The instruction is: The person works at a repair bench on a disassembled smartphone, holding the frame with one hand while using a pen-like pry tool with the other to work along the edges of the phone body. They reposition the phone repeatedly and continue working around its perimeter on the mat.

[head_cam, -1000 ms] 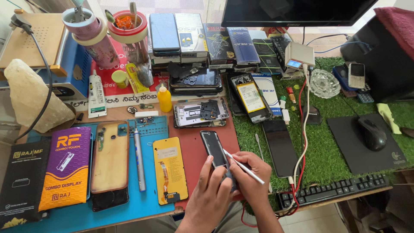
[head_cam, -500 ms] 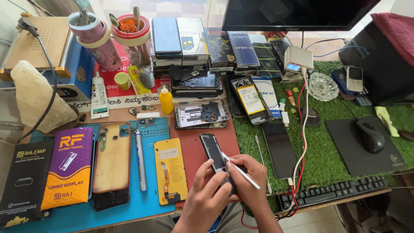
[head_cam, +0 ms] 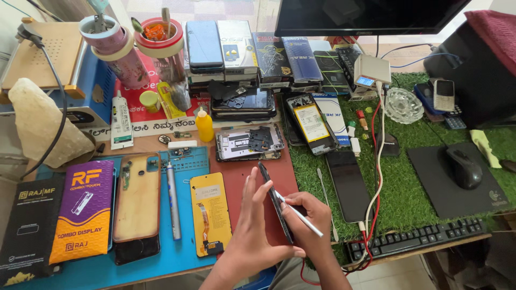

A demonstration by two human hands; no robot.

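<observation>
My left hand (head_cam: 252,231) grips a thin black phone frame (head_cam: 273,200) that stands on its long edge, tilted over the red mat (head_cam: 279,172). My right hand (head_cam: 309,217) steadies the frame from the right side and pinches a slim white-tipped tool (head_cam: 300,215) whose point rests against the frame's edge. Both hands sit near the front edge of the bench. A yellow-backed display panel (head_cam: 210,212) with a flex cable lies just left of my left hand, on the blue mat (head_cam: 177,258).
An opened phone body (head_cam: 137,201) and a silver screwdriver (head_cam: 172,201) lie on the blue mat, boxed display packs (head_cam: 83,212) further left. A bare midframe (head_cam: 248,142), a yellow bottle (head_cam: 204,124), stacked phones (head_cam: 242,102), a dark screen (head_cam: 349,185), keyboard (head_cam: 416,239) and mouse (head_cam: 463,167) surround them.
The black frame has been turned from lying nearly flat in my hands to standing on edge. My left fingers have spread upward along it; the tool stays at its side.
</observation>
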